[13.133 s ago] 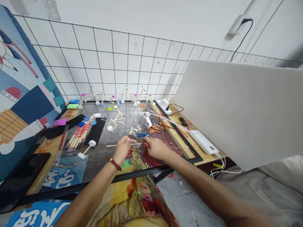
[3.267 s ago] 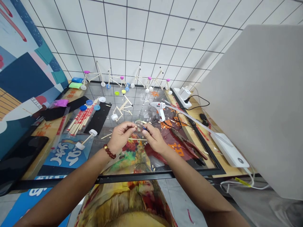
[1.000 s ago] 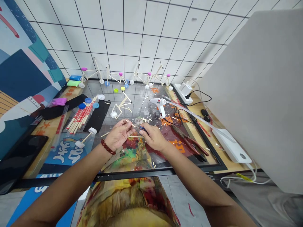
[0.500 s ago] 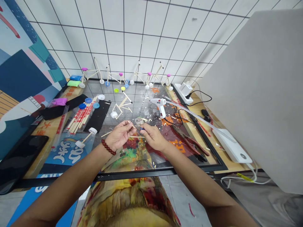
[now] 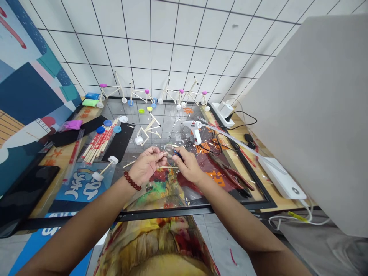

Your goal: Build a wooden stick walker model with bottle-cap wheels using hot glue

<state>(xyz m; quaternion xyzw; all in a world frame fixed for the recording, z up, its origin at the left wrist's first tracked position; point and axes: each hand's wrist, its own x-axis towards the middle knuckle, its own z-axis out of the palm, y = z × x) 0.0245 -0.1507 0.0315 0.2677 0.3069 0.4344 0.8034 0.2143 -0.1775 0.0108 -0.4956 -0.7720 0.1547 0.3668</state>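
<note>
My left hand (image 5: pixel 146 164), with a beaded bracelet, is closed in a pinch on a short pale wooden stick (image 5: pixel 165 153). Facing it, my right hand (image 5: pixel 188 165) is wrapped round a small blue-handled tool (image 5: pixel 178 155); its working end is too small to make out. Another thin stick (image 5: pixel 169 167) lies on the glass tabletop just below my fingers. Beyond my hands rests a stick frame (image 5: pixel 148 130) with a white bottle cap at one end. To the left, a stick axle (image 5: pixel 105 169) joins two white caps.
A white glue gun (image 5: pixel 193 126) stands beyond my right hand, its cord trailing right. Red-handled pliers (image 5: pixel 230 172) lie nearer. Stick bundles (image 5: pixel 100 143) and bottle caps are at left. Several stick models (image 5: pixel 169 92) line the tiled wall. A power strip (image 5: pixel 222 114) sits back right.
My right hand has shifted slightly right, away from the left fingers, and more of the blue tool shows. My left hand keeps its pinch on the stick.
</note>
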